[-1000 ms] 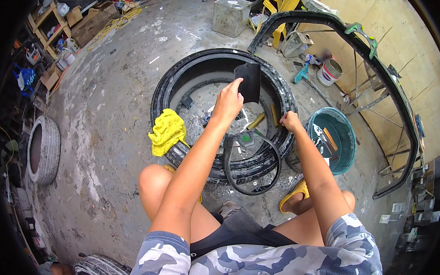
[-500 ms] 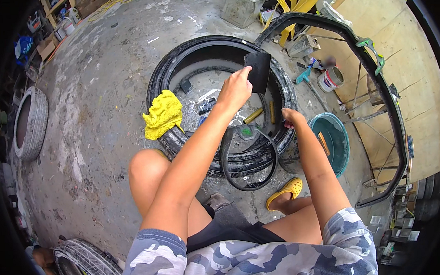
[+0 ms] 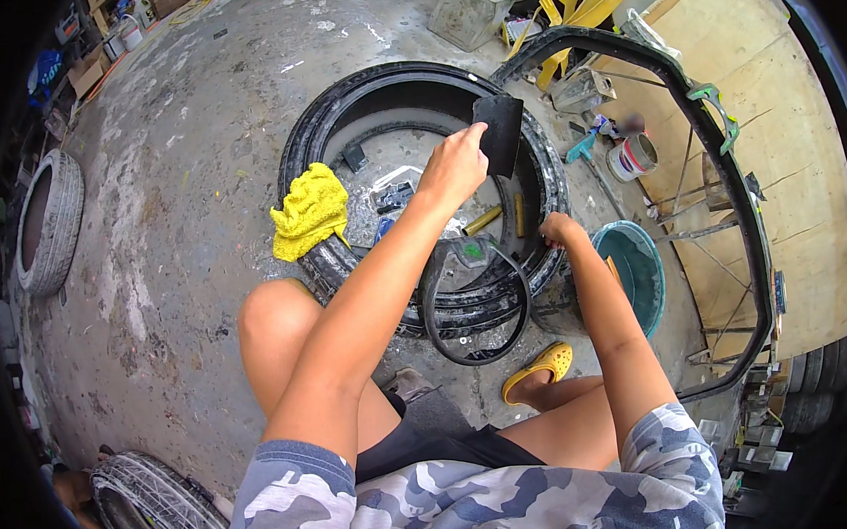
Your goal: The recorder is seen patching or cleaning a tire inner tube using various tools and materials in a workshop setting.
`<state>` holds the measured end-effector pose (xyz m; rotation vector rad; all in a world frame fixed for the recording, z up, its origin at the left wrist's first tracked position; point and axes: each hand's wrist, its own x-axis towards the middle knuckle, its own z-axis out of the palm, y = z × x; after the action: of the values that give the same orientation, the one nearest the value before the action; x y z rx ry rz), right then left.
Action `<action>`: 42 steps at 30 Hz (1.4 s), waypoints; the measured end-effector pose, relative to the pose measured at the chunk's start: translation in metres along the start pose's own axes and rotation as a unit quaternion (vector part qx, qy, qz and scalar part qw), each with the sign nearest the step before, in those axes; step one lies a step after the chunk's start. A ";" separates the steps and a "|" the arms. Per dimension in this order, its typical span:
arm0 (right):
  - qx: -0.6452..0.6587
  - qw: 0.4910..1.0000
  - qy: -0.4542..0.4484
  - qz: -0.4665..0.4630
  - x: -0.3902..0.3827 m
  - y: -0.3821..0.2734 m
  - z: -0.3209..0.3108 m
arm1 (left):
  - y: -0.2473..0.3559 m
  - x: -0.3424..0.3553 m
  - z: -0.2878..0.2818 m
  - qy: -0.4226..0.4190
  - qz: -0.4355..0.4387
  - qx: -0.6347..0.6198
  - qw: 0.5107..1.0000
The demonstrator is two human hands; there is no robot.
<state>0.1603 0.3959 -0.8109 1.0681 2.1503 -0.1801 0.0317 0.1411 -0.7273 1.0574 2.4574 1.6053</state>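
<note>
A large black tyre (image 3: pixel 298 156) lies flat on the floor in front of me. My left hand (image 3: pixel 452 169) reaches over its middle, closed on the edge of a black rubber sheet (image 3: pixel 500 133) that stands against the far right inner wall. At the tyre's right rim is my right hand (image 3: pixel 558 230), fingers curled; what they grip is hidden. A yellow cloth (image 3: pixel 310 213) drapes over the left rim. Across the near rim hangs a black rubber loop (image 3: pixel 480 358) with a green mark. Two brass-coloured tubes (image 3: pixel 483 220) lie inside the tyre.
Right of the tyre stands a teal basin (image 3: pixel 646 264), with a paint can (image 3: pixel 632 157) and a teal-headed tool (image 3: pixel 581 147) farther off. A bent black frame (image 3: pixel 752 203) leans by plywood (image 3: pixel 806 153). More tyres (image 3: pixel 53 224) stand left; a clear bin (image 3: pixel 469 15) sits behind.
The view has shifted slightly. Both hands keep nearly the same places at the tyre, and the black rubber sheet stays in my left hand.
</note>
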 end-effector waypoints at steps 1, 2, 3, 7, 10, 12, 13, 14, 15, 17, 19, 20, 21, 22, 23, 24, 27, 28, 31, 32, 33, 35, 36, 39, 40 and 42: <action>-0.012 1.000 0.010 -0.005 -0.003 -0.003 0.001 | -0.001 -0.001 0.000 0.001 -0.001 0.001 1.000; -0.012 1.000 0.010 -0.006 -0.006 -0.003 0.002 | -0.002 -0.002 -0.001 0.003 0.002 0.003 1.000; -0.008 0.999 0.030 -0.014 -0.010 -0.003 0.003 | -0.003 -0.002 -0.001 0.006 0.006 0.006 1.000; -0.043 0.990 0.131 -0.004 -0.025 -0.005 0.009 | -0.001 -0.002 0.001 0.005 0.011 0.009 1.000; -0.030 0.989 0.143 0.013 -0.027 -0.003 0.005 | 0.000 -0.002 0.000 0.006 0.015 0.004 1.000; -0.032 0.989 0.145 0.008 -0.035 0.000 0.001 | -0.001 -0.004 -0.004 0.006 0.006 0.003 1.000; -0.034 0.989 0.147 0.005 -0.040 0.004 -0.001 | 0.000 -0.004 -0.004 0.006 0.006 0.002 1.000; -0.034 0.988 0.147 0.005 -0.037 0.009 0.002 | 0.000 -0.003 -0.005 0.008 0.008 0.003 1.000; 0.007 0.989 0.149 0.022 -0.031 0.015 0.006 | 0.001 -0.003 -0.007 0.009 0.010 0.003 1.000; 0.049 0.987 0.151 0.040 -0.021 0.022 0.011 | -0.001 -0.003 -0.007 0.011 0.010 0.002 1.000; 0.112 0.984 0.128 0.061 -0.009 0.026 0.015 | -0.002 -0.004 -0.008 0.012 0.009 0.002 1.000; 0.112 0.983 0.129 0.063 0.001 0.036 0.018 | 0.000 -0.003 -0.007 0.011 0.009 0.000 1.000; 0.138 0.981 0.128 0.053 0.011 0.047 0.020 | 0.001 -0.002 -0.005 0.009 0.010 -0.002 1.000; 0.164 0.978 0.124 0.039 0.011 0.047 0.020 | 0.001 -0.003 -0.006 0.009 0.009 0.000 1.000; 0.165 0.978 0.123 0.038 0.013 0.048 0.017 | 0.002 -0.003 -0.007 0.011 0.007 -0.001 1.000; 0.249 0.963 0.092 0.048 0.015 0.049 0.011 | 0.002 -0.003 -0.007 0.012 0.004 -0.001 1.000; 0.343 0.938 0.046 0.037 0.020 0.062 0.007 | 0.000 -0.002 -0.005 0.016 0.009 -0.001 1.000; 0.360 0.932 0.020 0.021 0.019 0.064 0.004 | -0.001 -0.002 -0.005 0.015 0.009 -0.001 1.000; 0.371 0.929 -0.003 0.006 0.015 0.068 0.001 | -0.002 -0.002 -0.004 0.015 0.016 0.000 1.000; 0.370 0.929 -0.003 -0.018 0.014 0.070 0.001 | -0.002 -0.002 -0.003 0.013 0.014 -0.002 1.000; 0.369 0.928 -0.004 -0.042 0.012 0.072 0.001 | -0.002 -0.002 -0.002 0.010 0.012 -0.004 1.000; 0.360 0.931 0.013 -0.060 0.004 0.070 0.000 | -0.003 -0.003 -0.002 0.014 0.017 0.000 1.000; 0.350 0.933 0.030 -0.077 0.000 0.070 -0.002 | -0.003 -0.003 -0.002 0.018 0.020 0.003 1.000; 0.367 0.924 0.061 -0.086 -0.007 0.075 -0.007 | -0.004 -0.002 0.000 0.019 0.030 0.000 0.999; 0.371 0.921 0.060 -0.097 -0.011 0.077 -0.010 | -0.003 -0.002 0.000 0.018 0.032 -0.001 0.999; 0.406 0.903 0.050 -0.133 -0.020 0.085 -0.013 | -0.003 -0.002 0.000 0.018 0.030 0.008 0.999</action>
<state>0.2237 0.4434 -0.7730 1.2149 2.3496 -1.2644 0.0323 0.1392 -0.7302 1.1236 2.4885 1.6395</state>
